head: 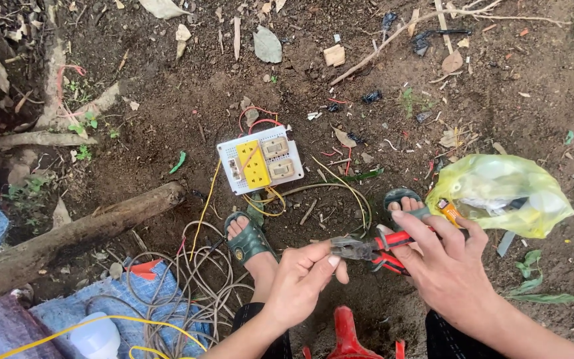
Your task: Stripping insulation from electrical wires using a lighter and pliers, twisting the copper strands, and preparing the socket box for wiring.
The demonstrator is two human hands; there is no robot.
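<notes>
We are gripping the pliers (pixel 367 250) with our right hand (pixel 443 266), fingers wrapped around the red handles, jaws looking nearly closed. The tool's long axis is lying level, nose pointing left toward our left hand (pixel 303 279), which is pinching at the jaw tip; whether a wire sits there, we cannot tell. The socket board (pixel 260 159) is lying beyond the pliers, the cable coil (pixel 187 292) left of them.

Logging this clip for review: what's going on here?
A person crouches on bare soil. The right hand holds red-handled pliers, and the left hand pinches at the plier jaws. Ahead lies a white socket board with yellow and red wires. A yellow plastic bag sits to the right, coiled cable to the left.
</notes>
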